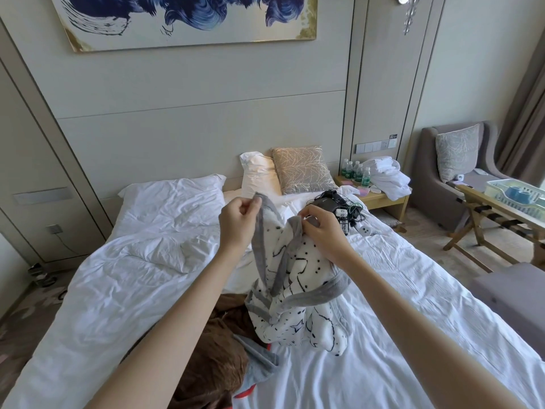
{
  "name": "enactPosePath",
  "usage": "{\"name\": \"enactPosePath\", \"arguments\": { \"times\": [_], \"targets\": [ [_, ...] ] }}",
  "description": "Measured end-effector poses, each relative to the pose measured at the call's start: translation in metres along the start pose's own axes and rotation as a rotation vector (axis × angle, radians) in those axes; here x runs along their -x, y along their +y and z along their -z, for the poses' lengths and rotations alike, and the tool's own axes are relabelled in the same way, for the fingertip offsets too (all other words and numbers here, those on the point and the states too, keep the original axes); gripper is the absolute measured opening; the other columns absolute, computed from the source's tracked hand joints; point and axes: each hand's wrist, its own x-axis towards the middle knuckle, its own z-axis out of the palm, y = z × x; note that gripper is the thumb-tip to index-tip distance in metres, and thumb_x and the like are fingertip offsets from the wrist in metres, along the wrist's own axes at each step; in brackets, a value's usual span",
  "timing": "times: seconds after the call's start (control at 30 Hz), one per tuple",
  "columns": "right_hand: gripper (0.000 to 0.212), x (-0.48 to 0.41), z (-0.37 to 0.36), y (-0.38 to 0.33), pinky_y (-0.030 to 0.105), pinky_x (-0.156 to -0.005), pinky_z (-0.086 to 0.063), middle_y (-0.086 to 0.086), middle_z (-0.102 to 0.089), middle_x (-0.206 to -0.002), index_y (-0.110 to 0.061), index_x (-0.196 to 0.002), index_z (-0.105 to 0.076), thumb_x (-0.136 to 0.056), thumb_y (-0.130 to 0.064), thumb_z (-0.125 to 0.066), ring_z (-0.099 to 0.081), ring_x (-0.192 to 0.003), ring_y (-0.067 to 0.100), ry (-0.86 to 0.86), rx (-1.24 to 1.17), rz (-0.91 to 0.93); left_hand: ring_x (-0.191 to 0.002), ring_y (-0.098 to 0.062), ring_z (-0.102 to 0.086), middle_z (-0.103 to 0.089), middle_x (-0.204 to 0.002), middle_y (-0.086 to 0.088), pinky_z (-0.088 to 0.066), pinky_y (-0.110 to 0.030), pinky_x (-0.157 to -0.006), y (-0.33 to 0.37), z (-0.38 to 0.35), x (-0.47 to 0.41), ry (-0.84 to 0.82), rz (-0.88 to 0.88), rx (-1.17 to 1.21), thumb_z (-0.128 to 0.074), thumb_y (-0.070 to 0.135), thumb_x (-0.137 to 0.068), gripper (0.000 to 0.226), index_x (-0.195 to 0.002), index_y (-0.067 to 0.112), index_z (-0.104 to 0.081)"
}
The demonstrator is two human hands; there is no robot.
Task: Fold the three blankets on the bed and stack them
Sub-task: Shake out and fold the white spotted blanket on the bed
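Both hands held the white blanket (298, 290) above the bed (413, 290) — the left hand (237, 224) pinched its grey trim, the right hand (323, 228) gripped a bunched edge. A brown blanket (212, 355) and a grey-blue blanket (259, 358) lay crumpled below.

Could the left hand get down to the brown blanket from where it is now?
Probably yes, once freed. The left hand is pinching the grey edge of the white patterned blanket, so it must let go first. The brown blanket lies below the left forearm on the bed, with nothing covering its near part.
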Motion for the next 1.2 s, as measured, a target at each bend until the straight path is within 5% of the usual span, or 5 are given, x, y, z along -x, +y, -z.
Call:
{"name": "enactPosePath", "arguments": {
  "times": [0.23,0.43,0.8,0.97,1.2],
  "targets": [
    [0.023,-0.011,0.003,-0.015,0.031,-0.059,-0.035,0.003,-0.053,-0.062,-0.014,-0.066,-0.058,-0.089,-0.01,-0.058,-0.045,-0.059,0.016,-0.001,0.0,-0.021,-0.076,-0.028,-0.059,-0.064,-0.08,-0.026,-0.051,-0.054,-0.077,-0.002,-0.008,0.018,-0.233,0.057,0.2,-0.054,0.026,-0.1,0.016,-0.096,0.011,-0.056],
    [0.038,-0.014,0.007,-0.023,0.028,-0.06,-0.037,-0.007,-0.051,-0.056,-0.025,-0.048,-0.055,-0.085,-0.019,-0.06,-0.046,-0.059,0.013,0.043,-0.091,-0.139,-0.083,-0.013,-0.072,-0.075,-0.089,-0.002,-0.058,-0.037,-0.08,-0.001,-0.014,0.032,-0.31,-0.194,0.086,-0.053,0.011,-0.1,0.01,-0.104,0.016,-0.06],
    [0.017,-0.021,0.013,-0.034,0.029,-0.059,-0.048,0.013,-0.06,-0.069,-0.005,-0.076,-0.065,-0.087,-0.011,-0.054,-0.056,-0.065,0.022,0.018,-0.297,-0.264,-0.093,0.0,-0.07,-0.073,-0.104,0.003,-0.055,-0.017,-0.079,0.008,-0.019,0.03,-0.4,-0.241,0.059,-0.079,0.029,-0.081,0.039,-0.114,0.029,-0.059],
    [0.019,-0.024,0.011,-0.03,0.035,-0.067,-0.048,0.018,-0.059,-0.077,0.006,-0.085,-0.064,-0.088,-0.01,-0.054,-0.056,-0.07,0.023,0.022,-0.306,-0.284,-0.1,-0.024,-0.07,-0.073,-0.105,-0.007,-0.057,-0.044,-0.081,0.006,-0.019,0.025,-0.382,-0.44,-0.259,-0.066,0.029,-0.091,0.041,-0.124,0.012,-0.05],
    [0.014,-0.028,0.013,-0.027,0.025,-0.057,-0.05,0.011,-0.061,-0.071,-0.007,-0.079,-0.063,-0.09,-0.016,-0.058,-0.057,-0.061,0.018,-0.01,-0.328,-0.305,-0.077,-0.029,-0.069,-0.07,-0.083,-0.009,-0.053,-0.046,-0.062,0.01,-0.024,0.026,-0.237,-0.586,-0.354,-0.056,0.022,-0.097,0.022,-0.114,0.007,-0.055]
  ]
}}
